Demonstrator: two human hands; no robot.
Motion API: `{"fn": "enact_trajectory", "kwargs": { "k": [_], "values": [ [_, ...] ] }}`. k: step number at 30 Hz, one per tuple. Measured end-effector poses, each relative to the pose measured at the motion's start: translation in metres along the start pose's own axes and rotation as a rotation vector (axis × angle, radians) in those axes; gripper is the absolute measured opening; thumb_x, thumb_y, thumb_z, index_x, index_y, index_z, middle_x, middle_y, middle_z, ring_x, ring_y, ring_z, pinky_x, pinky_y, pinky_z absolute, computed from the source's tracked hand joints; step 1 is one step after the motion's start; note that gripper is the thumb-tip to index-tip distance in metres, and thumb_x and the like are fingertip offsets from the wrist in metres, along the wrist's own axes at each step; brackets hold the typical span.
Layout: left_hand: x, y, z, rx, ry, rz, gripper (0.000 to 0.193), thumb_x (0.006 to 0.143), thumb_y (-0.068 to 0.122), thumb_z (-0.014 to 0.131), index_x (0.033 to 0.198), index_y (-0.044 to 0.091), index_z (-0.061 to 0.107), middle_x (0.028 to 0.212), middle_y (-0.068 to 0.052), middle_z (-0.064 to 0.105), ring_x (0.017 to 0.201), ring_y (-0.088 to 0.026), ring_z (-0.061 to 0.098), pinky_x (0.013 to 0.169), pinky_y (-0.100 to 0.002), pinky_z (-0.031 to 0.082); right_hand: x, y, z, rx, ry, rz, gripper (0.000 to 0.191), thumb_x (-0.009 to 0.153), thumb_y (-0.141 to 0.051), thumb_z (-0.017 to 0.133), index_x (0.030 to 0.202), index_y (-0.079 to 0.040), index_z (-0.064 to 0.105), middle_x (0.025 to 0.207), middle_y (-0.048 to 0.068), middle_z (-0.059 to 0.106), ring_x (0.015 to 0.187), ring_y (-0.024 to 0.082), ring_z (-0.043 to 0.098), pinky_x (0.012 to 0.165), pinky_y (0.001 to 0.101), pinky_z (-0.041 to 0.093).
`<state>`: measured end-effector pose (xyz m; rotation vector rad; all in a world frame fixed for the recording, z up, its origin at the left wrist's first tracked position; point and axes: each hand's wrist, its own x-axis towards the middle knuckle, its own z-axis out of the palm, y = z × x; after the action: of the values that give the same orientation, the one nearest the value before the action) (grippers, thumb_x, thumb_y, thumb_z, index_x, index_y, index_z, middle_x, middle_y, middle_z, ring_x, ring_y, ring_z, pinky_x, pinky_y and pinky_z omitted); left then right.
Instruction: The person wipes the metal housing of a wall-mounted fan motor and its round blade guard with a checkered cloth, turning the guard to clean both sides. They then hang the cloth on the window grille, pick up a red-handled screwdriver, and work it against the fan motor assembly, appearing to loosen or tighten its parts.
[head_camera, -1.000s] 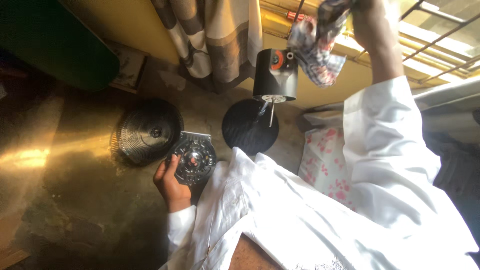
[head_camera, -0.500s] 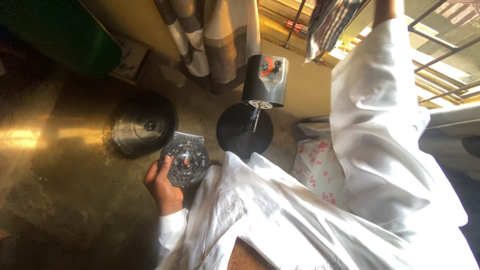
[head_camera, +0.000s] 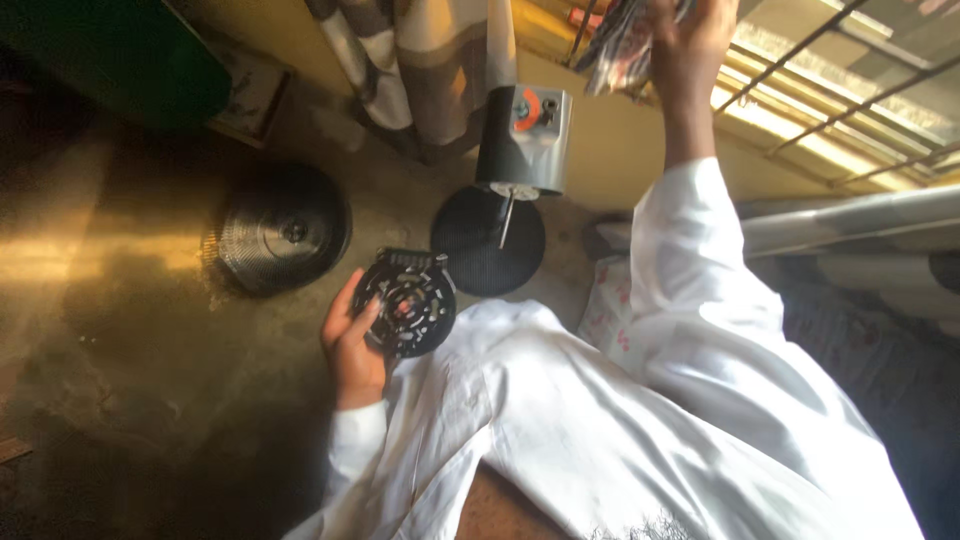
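My left hand (head_camera: 350, 345) holds a round black slotted plastic disc (head_camera: 408, 300) low over the floor, fingers curled on its left rim. My right hand (head_camera: 690, 35) is raised high by the window and grips a checked cloth (head_camera: 620, 45). Between the two hands stands a fan body: a grey motor housing (head_camera: 525, 140) with a bare shaft, above its round black base (head_camera: 487, 240). Both my arms are in white sleeves.
A round wire fan guard (head_camera: 280, 228) lies on the floor to the left of the disc. A striped curtain (head_camera: 420, 60) hangs behind the fan. A dark green object (head_camera: 110, 50) fills the top left. Window bars (head_camera: 830, 70) run along the right; flowered fabric (head_camera: 610, 300) lies below.
My right hand with the checked cloth has stayed up by the window bars, now at the frame's top edge. My left hand keeps its hold on the black disc.
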<state>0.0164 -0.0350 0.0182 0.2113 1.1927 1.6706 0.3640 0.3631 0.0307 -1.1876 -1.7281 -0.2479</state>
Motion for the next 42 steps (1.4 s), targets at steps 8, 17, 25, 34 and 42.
{"fn": "enact_trajectory", "kwargs": {
  "k": [8,17,25,34,42],
  "values": [
    [0.069,0.066,0.035,0.653,-0.735,-0.042,0.029,0.090,-0.001,0.073,0.118,-0.006,0.068,0.106,-0.014,0.074,0.098,-0.017,0.070,0.089,-0.032,0.057,-0.112,-0.224,-0.134,0.943,-0.786,0.453,0.044,0.087,0.000,0.079,0.129,0.003,0.065,0.114,0.011,0.074,0.107,0.019,0.071,0.086,0.0311,0.054],
    [0.098,0.065,0.090,1.065,-1.205,0.191,0.025,0.075,0.001,0.079,0.099,-0.001,0.077,0.089,-0.010,0.078,0.083,-0.012,0.076,0.074,-0.028,0.057,-0.237,-0.293,-0.121,0.829,-0.600,0.945,0.018,0.094,0.002,0.074,0.112,0.002,0.070,0.102,0.006,0.071,0.096,0.009,0.064,0.086,0.0270,0.054],
    [0.150,0.083,0.048,1.036,-1.010,0.088,0.014,0.082,-0.002,0.074,0.095,-0.002,0.076,0.084,-0.010,0.079,0.079,-0.013,0.077,0.072,-0.025,0.060,-0.261,-0.297,-0.071,0.917,-0.403,1.102,0.017,0.094,0.006,0.069,0.110,0.001,0.071,0.100,0.001,0.074,0.094,0.007,0.066,0.086,0.0231,0.053],
    [0.187,0.123,0.028,1.050,-0.878,0.349,0.018,0.086,0.000,0.074,0.104,-0.001,0.076,0.091,-0.014,0.078,0.081,-0.018,0.078,0.072,-0.029,0.059,-0.235,-0.308,0.002,0.989,-0.404,1.049,0.016,0.094,0.007,0.071,0.109,0.002,0.071,0.100,0.001,0.073,0.094,0.007,0.065,0.086,0.0240,0.053],
    [0.226,0.166,0.019,1.013,-0.765,0.374,0.033,0.086,-0.004,0.073,0.118,0.003,0.074,0.103,-0.012,0.077,0.089,-0.019,0.077,0.073,-0.028,0.062,-0.178,-0.340,0.054,1.070,-0.415,1.005,0.017,0.094,0.008,0.069,0.110,0.003,0.070,0.103,0.003,0.073,0.095,0.009,0.067,0.086,0.0256,0.055]
  ]
}}
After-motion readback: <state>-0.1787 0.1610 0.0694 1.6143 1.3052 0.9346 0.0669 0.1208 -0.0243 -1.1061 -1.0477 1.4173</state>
